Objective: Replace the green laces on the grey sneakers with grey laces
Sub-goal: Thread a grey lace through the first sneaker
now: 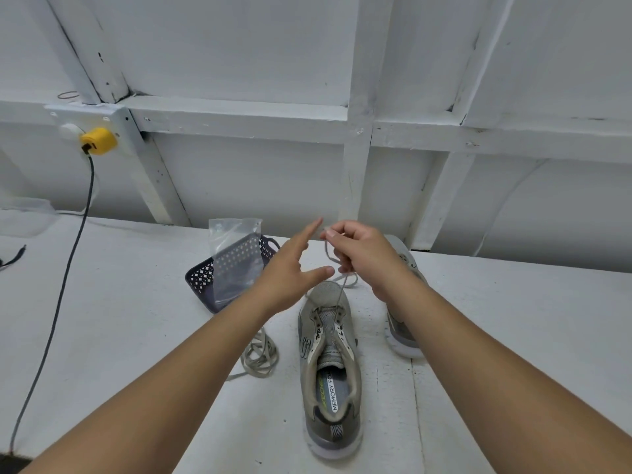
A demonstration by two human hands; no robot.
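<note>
Your right hand pinching a grey lace running up from the near grey sneaker, your left hand spreading its fingers wide, second sneaker lying behind your right forearm, white table meeting a white-painted panelled wall, dark basket holding a clear bag, yellow plug feeding a dark cable.

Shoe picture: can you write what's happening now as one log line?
right hand: pinching lace | left hand: open, reaching | near sneaker: lace at bottom eyelets only | loose lace pile: on table

"MEMORY FO…" (cut off), sneaker insole
</note>
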